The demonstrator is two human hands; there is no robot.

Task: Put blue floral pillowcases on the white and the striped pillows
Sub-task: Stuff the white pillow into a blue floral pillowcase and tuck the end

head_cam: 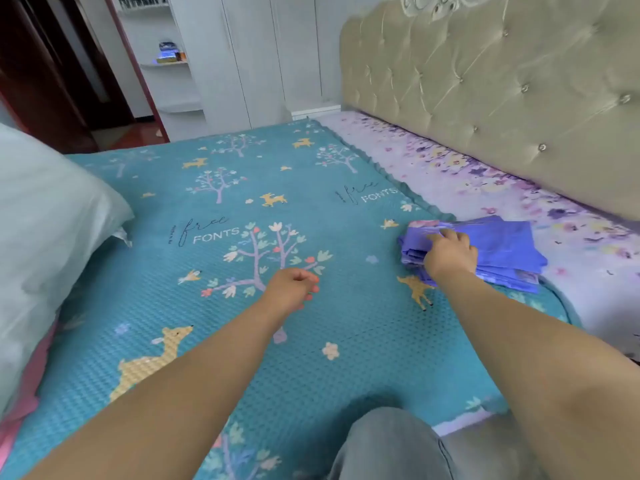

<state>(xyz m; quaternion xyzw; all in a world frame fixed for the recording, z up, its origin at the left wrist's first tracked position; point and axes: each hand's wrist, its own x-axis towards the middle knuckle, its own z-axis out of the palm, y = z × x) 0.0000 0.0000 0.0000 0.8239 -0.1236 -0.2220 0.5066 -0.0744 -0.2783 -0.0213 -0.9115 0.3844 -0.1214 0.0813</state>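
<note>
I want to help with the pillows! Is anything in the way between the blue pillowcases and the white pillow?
Nothing visible. The pillowcases lie folded under the right hand; only flat teal blanket and the left hand lie before the white pillow.

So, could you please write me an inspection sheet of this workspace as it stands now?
Surface: teal blanket with deer and tree print covers the bed.
Job's things: folded blue pillowcases near the headboard; white pillow at far left; striped pillow not seen.
Clutter: nothing seen.
Hands: right hand rests on the pillowcases; left hand curled, holding nothing.
Cables: nothing seen.
Surroundings: white wardrobe, corner shelves.
</note>
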